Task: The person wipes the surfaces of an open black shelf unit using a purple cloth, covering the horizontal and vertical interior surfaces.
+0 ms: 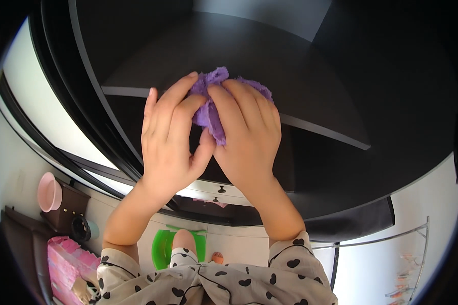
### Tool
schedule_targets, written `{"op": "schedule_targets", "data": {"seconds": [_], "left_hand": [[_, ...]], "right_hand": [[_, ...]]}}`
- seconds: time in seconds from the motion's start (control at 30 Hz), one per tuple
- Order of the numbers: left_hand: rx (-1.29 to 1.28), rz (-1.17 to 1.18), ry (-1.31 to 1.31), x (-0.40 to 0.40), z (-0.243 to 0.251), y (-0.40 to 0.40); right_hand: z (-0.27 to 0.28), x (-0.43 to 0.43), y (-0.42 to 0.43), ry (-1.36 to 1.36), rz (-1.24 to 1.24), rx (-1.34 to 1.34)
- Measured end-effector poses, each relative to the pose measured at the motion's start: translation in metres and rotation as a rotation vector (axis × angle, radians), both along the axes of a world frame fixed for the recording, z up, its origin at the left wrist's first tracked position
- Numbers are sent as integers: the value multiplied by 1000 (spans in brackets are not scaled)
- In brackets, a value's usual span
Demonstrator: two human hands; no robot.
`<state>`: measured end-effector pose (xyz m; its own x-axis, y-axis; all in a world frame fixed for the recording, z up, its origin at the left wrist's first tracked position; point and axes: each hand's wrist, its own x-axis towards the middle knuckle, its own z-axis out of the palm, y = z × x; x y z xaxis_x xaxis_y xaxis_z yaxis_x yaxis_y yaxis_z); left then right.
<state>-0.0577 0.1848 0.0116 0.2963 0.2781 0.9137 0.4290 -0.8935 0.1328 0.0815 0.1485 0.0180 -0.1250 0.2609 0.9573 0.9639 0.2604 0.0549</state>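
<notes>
A crumpled purple cloth (210,110) is bunched between my hands, above the front edge of a dark wardrobe shelf (320,95). My right hand (248,118) lies over much of the cloth, fingers curled on it, and hides its middle. From the other side my left hand (171,133) grips the cloth with its fingertips, the thumb near its lower end. The left little finger stands apart from the cloth. Whether the cloth touches the shelf I cannot tell.
White drawers with dark knobs (221,189) sit below the shelf. A green plastic stool (160,249) stands on the floor near my leg. To the lower left are a pink basin (49,192) on a brown cabinet (70,206), a bin (84,228) and a pink cloth-covered seat (68,263).
</notes>
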Motion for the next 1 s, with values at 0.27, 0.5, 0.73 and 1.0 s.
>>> {"op": "schedule_targets", "data": {"seconds": [0.27,0.5,0.73,1.0], "left_hand": [[23,-39,-27,92,1,-50],[62,-56,-150,114,-11,-49],[67,-103,-152,114,-15,-49],[36,-151,-163,109,-20,-46]], "right_hand": [[-17,67,-45,155,-103,49],[-18,78,-51,203,-62,105],[-17,76,-54,176,-69,143],[-23,73,-48,154,-93,149]]}}
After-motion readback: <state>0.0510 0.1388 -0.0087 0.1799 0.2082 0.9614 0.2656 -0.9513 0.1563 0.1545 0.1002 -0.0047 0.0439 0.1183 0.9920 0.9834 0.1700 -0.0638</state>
